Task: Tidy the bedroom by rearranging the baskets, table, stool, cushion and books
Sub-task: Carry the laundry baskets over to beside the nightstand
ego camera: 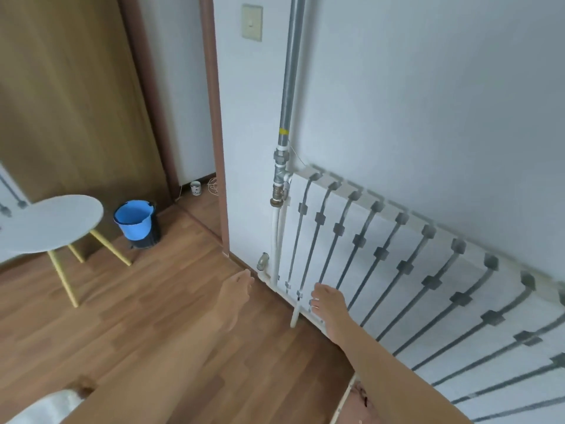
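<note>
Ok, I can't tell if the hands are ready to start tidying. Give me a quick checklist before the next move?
1. Left hand free: ok, holds nothing.
2. Right hand free: ok, fingers spread, empty.
3. Round white table with yellow legs upright: ok.
4. Blue plastic bucket upright beside the table: ok.
5. Wooden floor between hands and table unobstructed: ok.
6. Cushion, books, stool located: cannot tell, out of view.

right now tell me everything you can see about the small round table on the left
The small round table has a flat, pale grey-white round top with a matte look, cut off by the left edge of the view. Slim pale yellow legs, three visible, splay outward from under it and stand on the wood-look floor. It is upright and nothing lies on the visible part of its top. A blue bucket stands just to its right, apart from it. Neither hand touches it.
</note>
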### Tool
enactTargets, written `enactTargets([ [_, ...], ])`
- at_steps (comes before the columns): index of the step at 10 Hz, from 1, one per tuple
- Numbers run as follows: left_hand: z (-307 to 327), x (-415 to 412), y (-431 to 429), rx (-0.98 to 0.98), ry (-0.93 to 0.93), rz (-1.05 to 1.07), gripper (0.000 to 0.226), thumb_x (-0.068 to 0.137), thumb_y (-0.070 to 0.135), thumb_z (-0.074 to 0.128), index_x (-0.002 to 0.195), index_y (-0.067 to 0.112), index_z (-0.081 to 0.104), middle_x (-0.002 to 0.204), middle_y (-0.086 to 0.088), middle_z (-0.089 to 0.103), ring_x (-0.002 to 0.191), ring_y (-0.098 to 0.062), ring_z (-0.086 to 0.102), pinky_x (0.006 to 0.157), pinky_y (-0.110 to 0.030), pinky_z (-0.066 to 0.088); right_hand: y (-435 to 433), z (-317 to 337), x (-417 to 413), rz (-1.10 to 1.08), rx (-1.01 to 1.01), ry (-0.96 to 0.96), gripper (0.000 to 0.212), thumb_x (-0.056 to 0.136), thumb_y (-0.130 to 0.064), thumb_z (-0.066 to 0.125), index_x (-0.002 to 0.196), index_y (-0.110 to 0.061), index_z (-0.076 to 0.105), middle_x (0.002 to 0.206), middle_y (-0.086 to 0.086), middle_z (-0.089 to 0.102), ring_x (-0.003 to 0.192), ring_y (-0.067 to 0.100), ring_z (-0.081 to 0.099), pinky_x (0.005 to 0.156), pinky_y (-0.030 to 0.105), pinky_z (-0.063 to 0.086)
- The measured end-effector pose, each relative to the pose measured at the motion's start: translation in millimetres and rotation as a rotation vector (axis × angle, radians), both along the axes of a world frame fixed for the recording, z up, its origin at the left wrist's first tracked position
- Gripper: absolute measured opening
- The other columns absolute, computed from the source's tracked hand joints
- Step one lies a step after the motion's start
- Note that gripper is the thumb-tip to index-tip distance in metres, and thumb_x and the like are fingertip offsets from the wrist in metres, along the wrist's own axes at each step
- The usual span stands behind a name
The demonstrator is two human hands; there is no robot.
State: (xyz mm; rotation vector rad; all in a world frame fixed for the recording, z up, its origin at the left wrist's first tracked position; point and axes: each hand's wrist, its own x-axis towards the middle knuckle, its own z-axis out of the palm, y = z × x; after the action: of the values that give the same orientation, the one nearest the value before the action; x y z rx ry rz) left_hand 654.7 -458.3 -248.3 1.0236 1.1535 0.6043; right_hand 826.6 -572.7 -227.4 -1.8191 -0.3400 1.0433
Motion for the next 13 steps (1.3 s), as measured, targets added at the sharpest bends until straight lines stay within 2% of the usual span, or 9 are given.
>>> enactTargets([
  [1,1.5,-30.0,30.2,0.051,0.046,0.004,0.028,0.097,0.029,0.040,0.069,0.029,0.044,0.084,0.004,0.047,0.083,-0.014,0.045,0.079,-0.029,0.037,44.6,3.2,-25.3,0.058,0.016,0.029,0.023,0.098,-0.019,0.047,0.077,-0.026,0.050,0.085,0.000,0.053,0.070,0.010,0.051,0.067,0.025,0.045],
  [2,2.8,-59.1,56.1,0.039,0.054,0.081,0.023,0.099,0.031,0.039,0.094,0.022,0.059,0.100,0.002,0.055,0.092,-0.014,0.049,0.083,-0.027,0.039,83.0,5.1,-49.2,0.121,0.029,0.049,0.021,0.098,-0.019,0.047,0.078,-0.025,0.051,0.084,-0.001,0.053,0.070,0.010,0.052,0.066,0.024,0.045],
  [3,18.4,-96.4,85.2,0.036,0.110,0.157,0.042,0.100,0.032,0.037,0.135,0.012,0.048,0.122,0.002,0.056,0.108,-0.014,0.051,0.095,-0.029,0.040,126.2,6.0,-77.8,0.117,0.040,0.086,0.020,0.096,-0.020,0.050,0.078,-0.014,0.056,0.074,0.002,0.050,0.062,0.014,0.048,0.058,0.021,0.042],
  [4,29.5,-124.6,106.4,0.028,0.081,0.224,0.045,0.100,0.031,0.037,0.138,0.009,0.044,0.136,-0.004,0.053,0.125,-0.019,0.048,0.110,-0.036,0.035,163.7,12.9,-106.3,0.182,0.035,0.079,0.021,0.093,-0.023,0.048,0.087,-0.005,0.058,0.072,0.011,0.050,0.059,0.020,0.052,0.053,0.021,0.046],
  [5,37.5,-152.8,128.6,0.029,0.081,0.312,0.045,0.099,0.031,0.036,0.137,0.009,0.044,0.137,-0.004,0.053,0.128,-0.019,0.047,0.112,-0.038,0.034,196.5,23.3,-131.9,0.264,0.042,0.098,0.035,0.097,-0.024,0.047,0.112,0.004,0.060,0.099,0.028,0.056,0.104,0.044,0.059,0.097,0.040,0.051],
  [6,41.3,-175.4,147.0,0.045,0.085,0.384,0.045,0.100,0.033,0.035,0.136,0.009,0.046,0.137,-0.004,0.053,0.127,-0.019,0.048,0.112,-0.040,0.033,230.4,30.4,-149.2,0.346,0.073,0.089,0.037,0.098,-0.027,0.046,0.116,0.003,0.059,0.118,0.029,0.056,0.112,0.039,0.057,0.103,0.041,0.047],
  [7,44.4,-192.9,165.9,0.065,0.094,0.448,0.045,0.100,0.034,0.034,0.136,0.010,0.047,0.135,-0.003,0.054,0.127,-0.018,0.048,0.113,-0.039,0.031,268.9,28.4,-164.1,0.427,0.103,0.083,0.035,0.098,-0.031,0.046,0.122,-0.007,0.055,0.116,0.011,0.059,0.106,0.024,0.059,0.098,0.034,0.048],
  [11,40.7,-214.9,281.9,0.043,0.075,0.702,0.041,0.097,0.038,0.038,0.127,0.014,0.054,0.125,0.000,0.060,0.117,-0.018,0.053,0.098,-0.033,0.033,425.7,32.1,-196.3,0.700,0.094,0.040,0.040,0.100,-0.031,0.044,0.133,-0.010,0.049,0.115,0.004,0.058,0.109,0.020,0.058,0.099,0.034,0.049],
  [13,40.7,-228.3,324.6,0.099,0.059,0.851,0.025,0.092,0.039,0.044,0.078,0.021,0.053,0.095,-0.004,0.059,0.085,-0.017,0.049,0.071,-0.028,0.040,507.9,35.7,-207.1,0.808,0.086,0.023,0.038,0.101,-0.030,0.043,0.131,-0.009,0.051,0.113,0.005,0.059,0.107,0.021,0.059,0.095,0.034,0.050],
])
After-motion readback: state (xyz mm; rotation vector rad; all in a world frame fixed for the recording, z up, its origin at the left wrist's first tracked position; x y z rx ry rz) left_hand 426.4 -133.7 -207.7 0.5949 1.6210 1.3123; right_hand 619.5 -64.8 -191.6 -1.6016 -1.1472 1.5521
